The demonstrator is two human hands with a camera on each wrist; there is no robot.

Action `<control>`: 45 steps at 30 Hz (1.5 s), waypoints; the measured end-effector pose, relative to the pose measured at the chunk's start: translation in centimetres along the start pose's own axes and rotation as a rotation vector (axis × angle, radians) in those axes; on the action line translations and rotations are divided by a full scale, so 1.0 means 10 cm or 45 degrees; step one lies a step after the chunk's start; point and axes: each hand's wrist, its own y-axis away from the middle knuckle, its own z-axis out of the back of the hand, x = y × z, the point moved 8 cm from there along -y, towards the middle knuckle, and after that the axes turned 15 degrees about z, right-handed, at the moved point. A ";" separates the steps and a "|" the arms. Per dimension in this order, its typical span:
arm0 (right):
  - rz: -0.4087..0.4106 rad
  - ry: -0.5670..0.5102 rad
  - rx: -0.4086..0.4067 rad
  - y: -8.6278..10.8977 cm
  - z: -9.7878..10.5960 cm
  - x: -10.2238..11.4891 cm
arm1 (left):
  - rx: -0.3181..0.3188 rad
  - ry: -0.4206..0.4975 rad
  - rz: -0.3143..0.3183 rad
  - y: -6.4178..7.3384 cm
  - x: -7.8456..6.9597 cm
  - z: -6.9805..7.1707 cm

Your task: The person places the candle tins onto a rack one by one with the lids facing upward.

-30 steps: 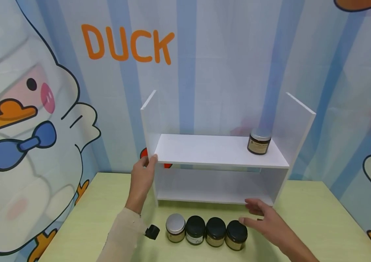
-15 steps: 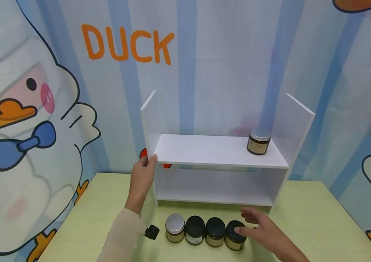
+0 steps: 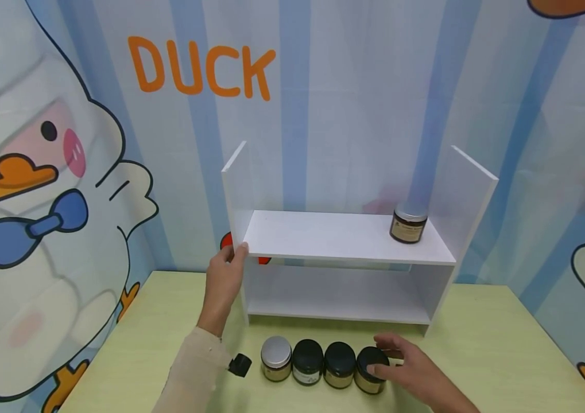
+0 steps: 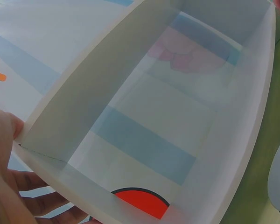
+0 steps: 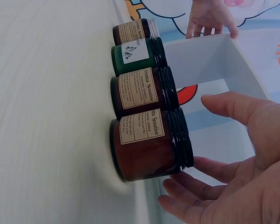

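White shelf [image 3: 323,235] | left grip [image 3: 223,281] pinching its side, partly hidden | right grip [image 3: 411,367] wide at amber jar [image 5: 140,154], contact unclear

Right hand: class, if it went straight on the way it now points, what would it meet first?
Probably the nearest jar: in the head view, the thumb of the right hand overlaps its black lid. Depth is unclear, so whether they touch cannot be told.
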 end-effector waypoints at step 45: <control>0.250 -0.116 0.072 0.02 -0.16 -0.09 | -0.001 -0.007 -0.002 0.02 -0.01 0.00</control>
